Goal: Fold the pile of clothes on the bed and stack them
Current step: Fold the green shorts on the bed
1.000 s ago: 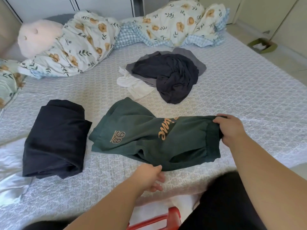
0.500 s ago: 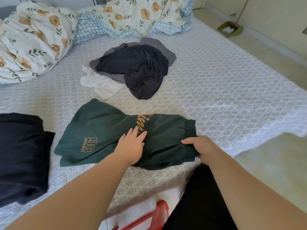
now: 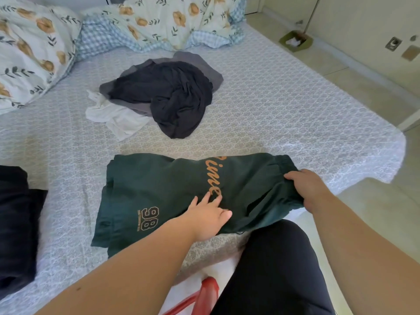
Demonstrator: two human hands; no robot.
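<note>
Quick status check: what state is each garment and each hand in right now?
Green shorts: spread flat, partly folded.
Dark pile: crumpled, unfolded.
White garment: crumpled beside the pile.
Black garment: folded, far left.
Left hand: open, flat on shorts.
Right hand: gripping the waistband.

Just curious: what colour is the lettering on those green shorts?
Orange lettering on the dark green shorts, seen in the head view.

A bedroom in a home — a wide bed [image 3: 284, 105] with a patterned grey sheet fills the frame, a floral duvet [image 3: 159, 21] bunched along the top, loose clothes [image 3: 168, 96] at centre, and tiled floor [image 3: 363, 87] at right.
</note>
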